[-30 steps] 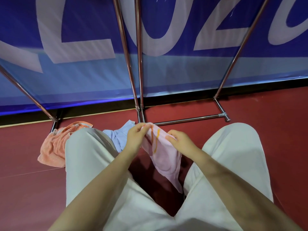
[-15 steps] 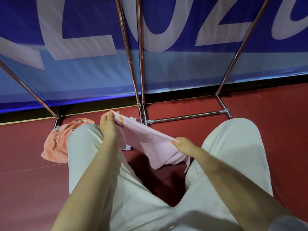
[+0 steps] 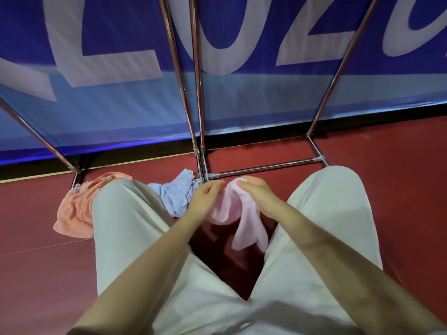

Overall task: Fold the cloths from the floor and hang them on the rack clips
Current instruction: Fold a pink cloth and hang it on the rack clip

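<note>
A pink cloth (image 3: 244, 221) hangs folded between my knees, above the red floor. My right hand (image 3: 256, 193) grips its top edge, fingers curled over the fold. My left hand (image 3: 205, 198) sits just left of it with its fingers against the cloth's left side; whether it pinches the fabric is unclear. A light blue cloth (image 3: 175, 193) lies crumpled on the floor beyond my left hand. An orange cloth (image 3: 76, 209) lies on the floor, partly hidden by my left knee. The rack's metal poles (image 3: 197, 97) rise ahead; no clips are in view.
The rack's base bars (image 3: 263, 168) lie on the red floor (image 3: 399, 180) just beyond my hands. A slanted pole (image 3: 36, 136) stands at the left, another pole (image 3: 338, 68) at the right. A blue banner wall (image 3: 121, 112) closes the space behind the rack.
My left hand came back in from the left toward my right hand, bringing the cloth's ends together. The pink cloth, stretched wide half a second ago, now hangs doubled.
</note>
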`<state>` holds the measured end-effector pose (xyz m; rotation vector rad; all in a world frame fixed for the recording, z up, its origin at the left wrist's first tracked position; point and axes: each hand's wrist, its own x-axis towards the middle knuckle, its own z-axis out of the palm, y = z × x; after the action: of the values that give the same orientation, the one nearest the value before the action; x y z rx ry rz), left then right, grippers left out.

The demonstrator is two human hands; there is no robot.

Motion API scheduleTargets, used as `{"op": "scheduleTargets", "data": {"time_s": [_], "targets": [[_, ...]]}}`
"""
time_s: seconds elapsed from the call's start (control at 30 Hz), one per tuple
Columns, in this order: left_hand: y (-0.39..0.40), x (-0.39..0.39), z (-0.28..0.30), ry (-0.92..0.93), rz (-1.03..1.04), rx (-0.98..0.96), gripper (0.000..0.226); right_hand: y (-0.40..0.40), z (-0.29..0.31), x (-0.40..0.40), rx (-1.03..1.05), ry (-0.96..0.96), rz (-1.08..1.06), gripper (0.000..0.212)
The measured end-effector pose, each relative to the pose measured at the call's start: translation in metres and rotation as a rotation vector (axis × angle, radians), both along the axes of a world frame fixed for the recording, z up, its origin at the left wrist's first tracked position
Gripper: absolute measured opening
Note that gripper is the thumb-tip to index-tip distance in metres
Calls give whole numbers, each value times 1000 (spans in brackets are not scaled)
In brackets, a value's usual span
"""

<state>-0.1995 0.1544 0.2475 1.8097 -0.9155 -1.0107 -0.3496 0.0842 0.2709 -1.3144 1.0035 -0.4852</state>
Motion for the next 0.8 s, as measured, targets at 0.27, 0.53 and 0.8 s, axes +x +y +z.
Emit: {"op": "scheduleTargets", "data": {"time_s": [0.27, 0.53, 0.8], "targets": [[10, -20, -11, 187, -77, 99, 30, 3, -8, 4, -63, 78, 67, 14], [16, -18, 4, 321, -98, 93, 38, -3, -15, 2, -215, 159, 80, 19], [11, -11, 2, 343, -93, 127, 36, -9, -19, 0, -304, 143, 65, 17]]}}
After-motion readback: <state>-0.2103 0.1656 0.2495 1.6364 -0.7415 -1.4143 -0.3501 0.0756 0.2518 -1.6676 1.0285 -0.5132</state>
